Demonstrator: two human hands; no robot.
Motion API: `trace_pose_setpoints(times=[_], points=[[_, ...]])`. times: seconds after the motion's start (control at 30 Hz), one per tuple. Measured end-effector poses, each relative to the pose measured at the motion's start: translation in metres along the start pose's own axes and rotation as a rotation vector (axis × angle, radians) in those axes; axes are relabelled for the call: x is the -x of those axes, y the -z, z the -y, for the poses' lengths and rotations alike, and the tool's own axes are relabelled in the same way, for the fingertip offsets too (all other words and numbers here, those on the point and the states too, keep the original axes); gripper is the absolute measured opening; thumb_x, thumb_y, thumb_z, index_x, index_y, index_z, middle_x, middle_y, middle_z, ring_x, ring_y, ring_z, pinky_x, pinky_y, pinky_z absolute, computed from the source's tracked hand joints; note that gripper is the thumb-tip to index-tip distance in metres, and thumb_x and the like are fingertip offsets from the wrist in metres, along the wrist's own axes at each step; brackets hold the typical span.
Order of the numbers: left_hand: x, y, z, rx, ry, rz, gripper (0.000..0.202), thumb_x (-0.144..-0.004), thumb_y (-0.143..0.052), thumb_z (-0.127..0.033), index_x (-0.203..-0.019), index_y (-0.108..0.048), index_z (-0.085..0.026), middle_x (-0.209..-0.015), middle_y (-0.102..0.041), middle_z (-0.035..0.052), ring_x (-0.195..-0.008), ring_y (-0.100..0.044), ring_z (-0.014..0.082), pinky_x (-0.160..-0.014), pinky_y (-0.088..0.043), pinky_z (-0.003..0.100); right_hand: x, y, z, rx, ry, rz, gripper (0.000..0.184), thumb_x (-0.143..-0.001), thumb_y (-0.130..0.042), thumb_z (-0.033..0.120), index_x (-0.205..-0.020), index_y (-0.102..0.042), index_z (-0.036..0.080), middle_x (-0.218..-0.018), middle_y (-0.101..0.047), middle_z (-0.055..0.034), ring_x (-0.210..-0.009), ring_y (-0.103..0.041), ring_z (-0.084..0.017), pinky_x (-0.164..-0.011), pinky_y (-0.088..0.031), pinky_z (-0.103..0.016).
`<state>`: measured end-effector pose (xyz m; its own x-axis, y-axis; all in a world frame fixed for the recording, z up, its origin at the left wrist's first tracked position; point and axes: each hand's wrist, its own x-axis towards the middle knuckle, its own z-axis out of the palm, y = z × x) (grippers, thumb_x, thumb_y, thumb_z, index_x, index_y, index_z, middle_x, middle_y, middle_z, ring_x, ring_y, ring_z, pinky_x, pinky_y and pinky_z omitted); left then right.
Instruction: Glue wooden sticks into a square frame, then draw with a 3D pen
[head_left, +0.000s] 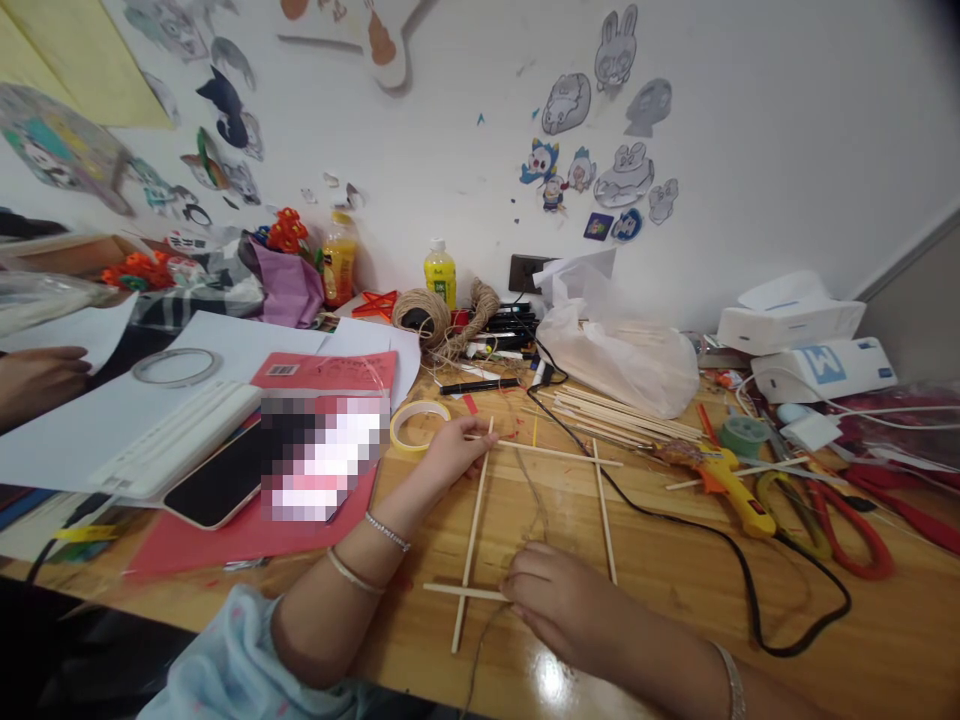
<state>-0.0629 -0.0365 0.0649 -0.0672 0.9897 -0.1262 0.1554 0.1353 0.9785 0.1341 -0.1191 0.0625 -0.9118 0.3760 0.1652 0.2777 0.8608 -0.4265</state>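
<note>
Thin wooden sticks [471, 545] lie crossed as a square frame on the wooden table [675, 600]. My left hand [450, 452] rests on the frame's upper left corner, fingers curled onto the crossing sticks. My right hand [559, 600] lies at the lower edge, fingers closed on the end of the bottom stick [461, 591] where a thin brown twine [529, 500] runs across the frame.
A yellow glue gun [731, 485] with a black cord [750, 590] lies to the right, next to red-handled scissors [847, 530]. Spare sticks [622, 415], a plastic bag [615, 350], tape roll [416, 425], twine balls [420, 315], bottles, a phone [217, 485] and papers crowd the back. Another person's hand [37, 380] shows far left.
</note>
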Motion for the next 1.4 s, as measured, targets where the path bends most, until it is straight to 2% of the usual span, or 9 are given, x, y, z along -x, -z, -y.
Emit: trace_pose_setpoints(times=[0.37, 0.5, 0.6, 0.73, 0.97, 1.13, 1.23, 1.33, 1.4], points=[[0.002, 0.000, -0.003, -0.019, 0.000, -0.010, 0.026, -0.066, -0.071, -0.036, -0.078, -0.063, -0.015, -0.049, -0.050, -0.0073, -0.038, -0.045, 0.0068, -0.035, -0.037, 0.018, -0.002, 0.003, 0.001, -0.015, -0.030, 0.055, 0.021, -0.087, -0.041, 0.005, -0.085, -0.059, 0.016, -0.084, -0.060, -0.0062, -0.079, -0.051, -0.018, -0.072, -0.044, -0.027], [0.001, 0.000, -0.004, -0.035, 0.011, -0.037, 0.029, -0.067, -0.070, -0.037, -0.083, -0.062, -0.015, -0.049, -0.050, -0.0072, -0.037, -0.046, 0.0076, -0.035, -0.037, 0.018, 0.000, 0.019, 0.005, -0.046, -0.110, 0.056, 0.020, -0.087, -0.053, 0.015, -0.106, -0.058, 0.016, -0.098, -0.060, -0.0084, -0.091, -0.053, -0.020, -0.079, -0.045, -0.030], [0.000, 0.001, -0.004, -0.063, 0.025, -0.048, 0.032, -0.068, -0.070, -0.039, -0.087, -0.061, -0.015, -0.047, -0.049, -0.0075, -0.035, -0.046, 0.0082, -0.035, -0.037, 0.019, 0.013, 0.041, 0.005, -0.082, -0.163, -0.085, 0.026, -0.089, -0.048, 0.016, -0.115, -0.053, 0.017, -0.102, -0.060, -0.0091, -0.095, -0.054, -0.020, -0.082, -0.046, -0.032], [0.000, 0.001, -0.007, -0.150, 0.002, -0.071, 0.029, -0.069, -0.067, -0.038, -0.086, -0.062, -0.015, -0.046, -0.049, -0.0064, -0.037, -0.048, 0.0120, -0.037, -0.038, 0.022, 0.046, 0.061, 0.000, -0.020, -0.303, -0.294, 0.023, -0.093, -0.038, 0.013, -0.105, -0.057, 0.019, -0.095, -0.060, -0.0080, -0.089, -0.055, -0.019, -0.078, -0.047, -0.032], [0.005, 0.001, -0.018, -0.457, -0.168, -0.136, 0.016, -0.070, -0.062, -0.034, -0.074, -0.066, -0.019, -0.077, -0.071, 0.0066, -0.075, -0.064, 0.0249, -0.067, -0.047, 0.031, 0.099, 0.041, -0.001, 0.100, -0.543, -0.197, 0.012, -0.088, -0.049, 0.017, -0.087, -0.061, 0.020, -0.087, -0.062, -0.0061, -0.080, -0.057, -0.020, -0.070, -0.048, -0.032], [0.014, -0.001, -0.023, -0.752, -0.235, -0.138, 0.025, -0.078, -0.053, -0.036, -0.079, -0.066, -0.015, -0.084, -0.069, 0.0149, -0.080, -0.062, 0.0316, -0.071, -0.043, 0.038, 0.108, 0.023, 0.003, 0.039, -0.537, -0.248, 0.015, -0.089, -0.047, 0.013, -0.089, -0.060, 0.021, -0.089, -0.062, -0.0046, -0.083, -0.058, -0.018, -0.072, -0.048, -0.030], [0.022, -0.006, -0.028, -0.990, -0.276, -0.167, 0.030, -0.083, -0.047, -0.033, -0.085, -0.065, -0.010, -0.091, -0.065, 0.0206, -0.079, -0.062, 0.0348, -0.065, -0.043, 0.040, 0.108, 0.018, 0.004, 0.005, -0.535, -0.279, 0.016, -0.091, -0.045, 0.013, -0.090, -0.059, 0.021, -0.088, -0.061, -0.0046, -0.083, -0.057, -0.018, -0.072, -0.047, -0.030], [0.024, -0.009, -0.031, -1.319, -0.385, -0.180, 0.032, -0.088, -0.043, -0.032, -0.092, -0.064, -0.008, -0.094, -0.063, 0.0193, -0.081, -0.061, 0.0336, -0.063, -0.045, 0.039, 0.110, 0.015, 0.004, -0.019, -0.535, -0.300, 0.016, -0.091, -0.045, 0.011, -0.092, -0.058, 0.021, -0.089, -0.060, -0.0043, -0.085, -0.056, -0.018, -0.073, -0.047, -0.030], [0.023, -0.010, -0.030, -1.411, -0.518, -0.130, 0.031, -0.088, -0.045, -0.030, -0.103, -0.063, -0.010, -0.102, -0.063, 0.0175, -0.093, -0.059, 0.0324, -0.072, -0.046, 0.039, 0.111, 0.013, 0.004, -0.017, -0.530, -0.318, 0.017, -0.091, -0.045, 0.010, -0.093, -0.058, 0.020, -0.089, -0.060, -0.0044, -0.085, -0.056, -0.018, -0.073, -0.046, -0.030]])
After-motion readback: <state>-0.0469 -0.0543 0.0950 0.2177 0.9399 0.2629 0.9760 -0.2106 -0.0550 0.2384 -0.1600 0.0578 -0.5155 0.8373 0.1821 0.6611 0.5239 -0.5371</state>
